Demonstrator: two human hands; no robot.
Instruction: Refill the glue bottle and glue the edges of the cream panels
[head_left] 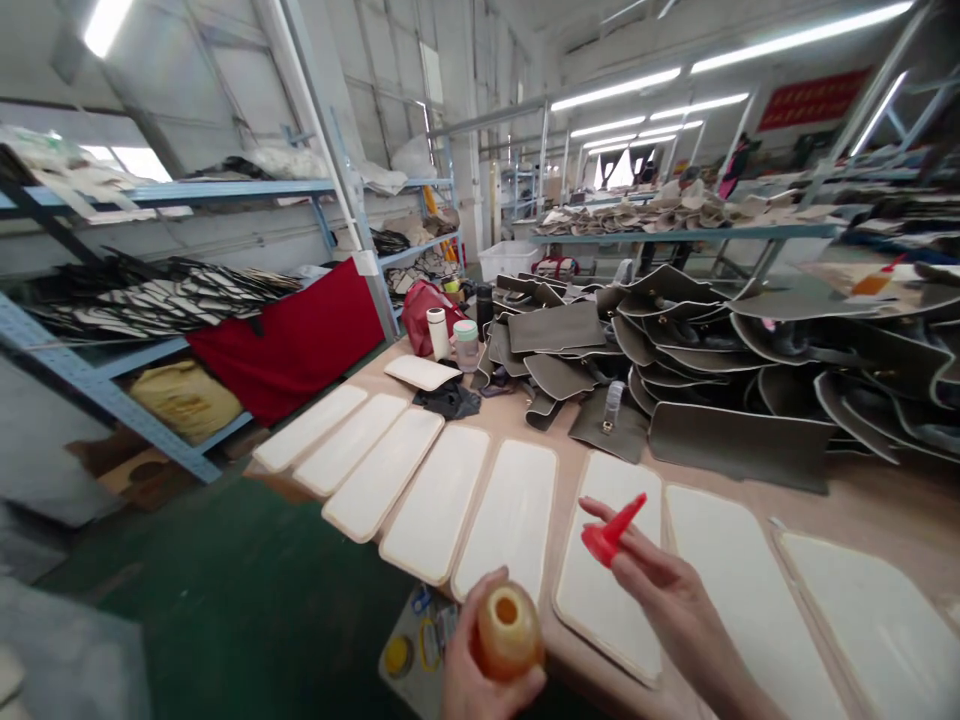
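My left hand point(480, 665) is wrapped round an amber bottle point(511, 645) with an open mouth, at the table's front edge. To its right, my right hand point(660, 585) holds a red pointed nozzle cap point(613, 532) between its fingers, apart from the bottle. Beneath that hand lies a white panel point(600, 600) with rounded corners. Several similar panels, such as one point(435, 500) left of the bottle, lie in a row along the brown table point(566, 640).
Grey leather-like pieces point(739, 445) are heaped behind the panels. A white bottle point(437, 333) and a jar point(466, 345) stand near a red bag point(427, 310). Shelves with a red cloth point(300, 340) are at left. Below the table edge is a yellow round item point(397, 655).
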